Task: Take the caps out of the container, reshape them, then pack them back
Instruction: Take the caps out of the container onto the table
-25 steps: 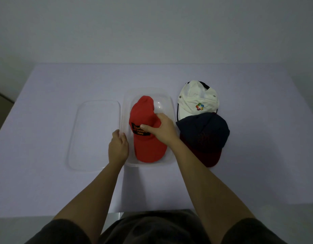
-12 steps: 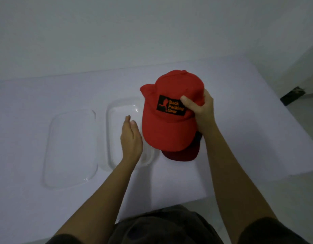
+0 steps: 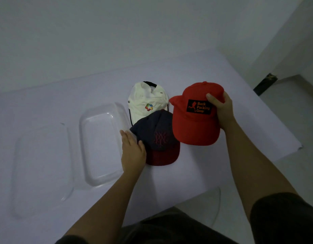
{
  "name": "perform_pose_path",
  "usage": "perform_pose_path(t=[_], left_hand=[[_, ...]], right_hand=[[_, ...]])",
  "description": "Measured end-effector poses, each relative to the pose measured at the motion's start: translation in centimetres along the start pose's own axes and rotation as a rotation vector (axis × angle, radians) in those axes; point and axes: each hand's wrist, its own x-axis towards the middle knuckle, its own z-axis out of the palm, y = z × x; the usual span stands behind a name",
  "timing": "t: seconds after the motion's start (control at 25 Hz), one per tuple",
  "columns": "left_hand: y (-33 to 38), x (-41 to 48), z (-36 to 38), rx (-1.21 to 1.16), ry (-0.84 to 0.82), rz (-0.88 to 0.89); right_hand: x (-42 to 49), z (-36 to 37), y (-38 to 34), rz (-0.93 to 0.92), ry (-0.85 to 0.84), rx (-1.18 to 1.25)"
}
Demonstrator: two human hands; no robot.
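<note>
table (image 3: pixel 46 106): pale | wall (image 3: pixel 99 32): grey | dark object (image 3: pixel 264 83): right of table, perhaps on floor

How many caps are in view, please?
3: red cap in the right hand, navy cap beside the left hand, white cap behind it; none seems hidden.

— Can you see the peak of the cream fabric cap with the coloured badge (image 3: pixel 146 101)?
— No. The navy cap with the dark red peak (image 3: pixel 157 136) lies over it, and the bright red cap with the black patch (image 3: pixel 192 127) covers the navy one's right edge.
— The right hand (image 3: pixel 222 110)?
— Only the thumb shows; its fingers are behind the red crown.
— The left hand (image 3: pixel 132 152)?
— It hides a stretch of the right rim of the clear plastic container (image 3: pixel 82 141).
— And the flat clear lid (image 3: pixel 41 164)?
— Faint; its edges barely show. The white table (image 3: pixel 46 106) runs off the left edge.
</note>
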Motion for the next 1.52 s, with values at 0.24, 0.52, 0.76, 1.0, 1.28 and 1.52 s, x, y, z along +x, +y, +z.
perform_pose_path(t=[0.24,0.52,0.76,1.0,1.28,1.52], left_hand=[[-0.1,0.0,0.3,-0.014,-0.01,0.002],[-0.5,0.2,0.8,0.003,0.012,0.008],[-0.3,0.6,1.1,-0.022,0.006,-0.013],[-0.2,1.3,-1.6,-0.131,0.092,-0.017],[-8.7,3.1,-9.1,0.163,0.201,-0.175],[-13.4,1.6,-10.9,0.198,0.16,-0.273]], right_hand=[[5.1,-1.5,2.0,0.066,0.024,-0.119],[9.3,-1.9,5.0,0.075,0.116,-0.741],[8.4,0.7,6.9,0.139,0.15,-0.918],[4.4,9.1,4.6,-0.209,-0.017,-0.92],[-11.2,19.5,8.4,-0.078,-0.661,-0.651],[-15.2,22.3,10.9,0.012,-0.739,-0.772]])
